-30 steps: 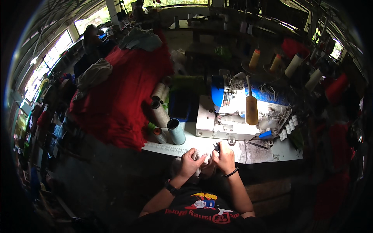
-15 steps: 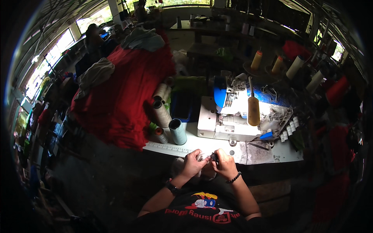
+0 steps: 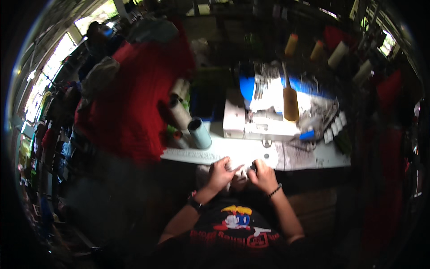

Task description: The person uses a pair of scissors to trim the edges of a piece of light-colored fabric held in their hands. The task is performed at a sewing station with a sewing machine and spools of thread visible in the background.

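My left hand [image 3: 219,175] is closed on a small piece of white cloth [image 3: 242,174] at the front edge of the white sewing table [image 3: 215,155]. Just right of it, my right hand [image 3: 265,178] has its fingers curled round a small dark object [image 3: 253,166], mostly hidden and too blurred to name. The cloth hangs between the two hands, over my lap. Beyond them stands a white and blue sewing machine [image 3: 262,127] under a bright lamp. A yellow-handled tool [image 3: 290,104] rises in front of its lit top.
A heap of red fabric [image 3: 130,94] lies at the left. Thread cones, one light blue [image 3: 200,134], stand between it and the machine. Yellow cones [image 3: 291,45] and white cones [image 3: 338,54] stand at the back right. A grey cloth [image 3: 298,155] lies on the table's right.
My hands have moved slightly apart, and more of the white cloth shows between them. The dark object is less visible in my right hand. The whole view has shifted and blurred.
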The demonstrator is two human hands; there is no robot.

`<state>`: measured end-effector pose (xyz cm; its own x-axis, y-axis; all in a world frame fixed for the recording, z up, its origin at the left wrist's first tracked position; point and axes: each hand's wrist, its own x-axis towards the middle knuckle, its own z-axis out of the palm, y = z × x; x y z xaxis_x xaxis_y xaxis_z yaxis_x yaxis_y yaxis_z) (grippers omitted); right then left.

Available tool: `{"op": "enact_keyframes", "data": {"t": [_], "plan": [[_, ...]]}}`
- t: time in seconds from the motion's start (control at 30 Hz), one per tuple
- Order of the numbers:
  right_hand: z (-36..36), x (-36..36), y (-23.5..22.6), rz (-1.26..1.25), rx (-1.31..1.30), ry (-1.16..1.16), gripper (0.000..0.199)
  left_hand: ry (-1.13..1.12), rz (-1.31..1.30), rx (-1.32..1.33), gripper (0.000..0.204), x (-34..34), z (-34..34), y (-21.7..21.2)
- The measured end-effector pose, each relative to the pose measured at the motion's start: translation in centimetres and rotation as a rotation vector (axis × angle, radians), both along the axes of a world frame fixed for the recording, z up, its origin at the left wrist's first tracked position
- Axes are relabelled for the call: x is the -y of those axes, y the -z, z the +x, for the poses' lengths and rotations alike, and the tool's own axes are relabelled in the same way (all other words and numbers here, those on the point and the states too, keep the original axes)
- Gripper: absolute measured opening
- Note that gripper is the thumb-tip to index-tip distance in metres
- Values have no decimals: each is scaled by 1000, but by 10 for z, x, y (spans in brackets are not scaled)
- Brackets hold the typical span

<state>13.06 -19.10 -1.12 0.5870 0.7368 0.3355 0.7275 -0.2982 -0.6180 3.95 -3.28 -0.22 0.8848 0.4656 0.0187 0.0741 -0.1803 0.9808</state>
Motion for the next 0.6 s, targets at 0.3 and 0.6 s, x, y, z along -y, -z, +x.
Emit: {"op": "enact_keyframes", "data": {"t": [0.3, 0.6], "plan": [[-15, -1, -32, 20, -56, -104, 31, -30, -84, 64, 14, 2, -1, 0], [-15, 0, -45, -62, -68, -116, 30, -4, 28, 61, 19, -1, 1, 12]]}}
